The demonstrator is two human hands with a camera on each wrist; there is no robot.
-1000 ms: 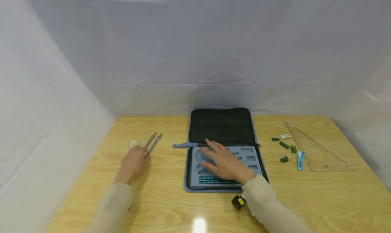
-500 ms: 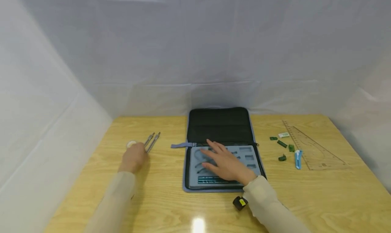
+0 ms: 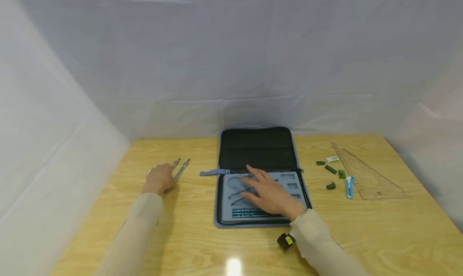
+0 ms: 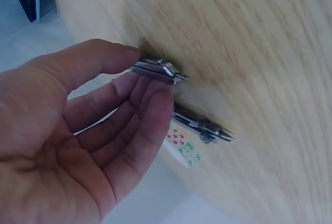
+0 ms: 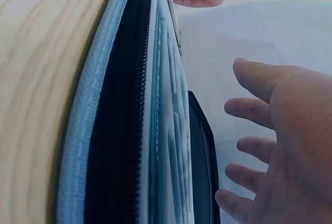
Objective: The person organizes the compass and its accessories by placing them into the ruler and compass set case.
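In the head view my left hand (image 3: 159, 179) is at two silver drawing compasses (image 3: 181, 169) lying side by side on the left of the table. The left wrist view has its thumb and curled fingers around the end of one compass (image 4: 155, 71); the other compass (image 4: 202, 125) lies just beyond the fingers. A white piece with red and green print (image 4: 181, 146) is partly hidden behind them. My right hand (image 3: 269, 193) hovers with spread fingers over the grey moulded insert (image 3: 228, 213) of the unzipped case (image 3: 257, 149). Dark teal pencils (image 3: 249, 213) lie in the insert's front slot.
On the right lie clear set squares (image 3: 376, 179), a blue cutter (image 3: 349, 187), a white eraser (image 3: 332, 159) and several small green pieces (image 3: 330, 169). A black object with a yellow label (image 3: 286, 241) sits by the right sleeve. A white sheet stands behind the table.
My left hand has moved slightly forward and its fingers have curled in around the compass ends. The right hand stays over the case. The head view has shifted a little.
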